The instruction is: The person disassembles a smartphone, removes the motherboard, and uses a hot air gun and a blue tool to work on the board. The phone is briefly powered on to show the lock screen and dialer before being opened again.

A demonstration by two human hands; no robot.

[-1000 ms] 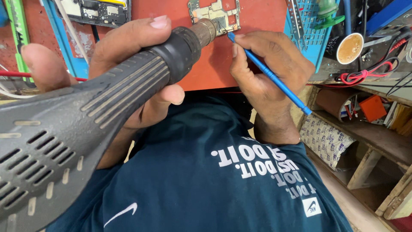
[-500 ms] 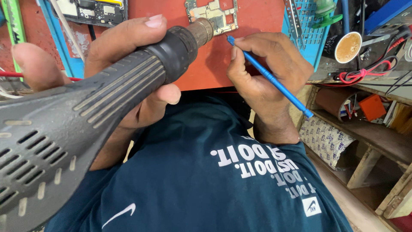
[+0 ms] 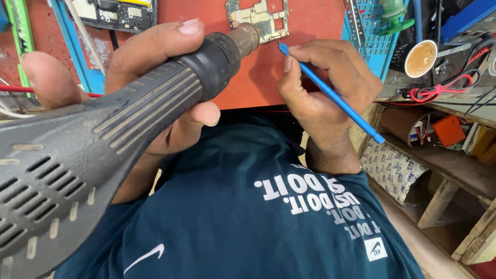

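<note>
**Hands at circuit board, bench insp.**

Left hand (image 3: 139, 88) wrapped tight round grey hot-air gun (image 3: 103, 155), metal nozzle just above circuit board (image 3: 258, 18). Right hand (image 3: 325, 93) pinches blue tweezers (image 3: 330, 95), tip at board's lower right edge. Board lies on red mat (image 3: 305, 31) atop bench. Blue perforated tray (image 3: 374, 31) beside mat, right. Cup w/ brown liquid (image 3: 419, 58) and red wires (image 3: 439, 90) further right. Wooden shelf (image 3: 454, 165) below, cluttered.

A red mat (image 3: 305, 57) carries a circuit board (image 3: 258, 18).
</note>
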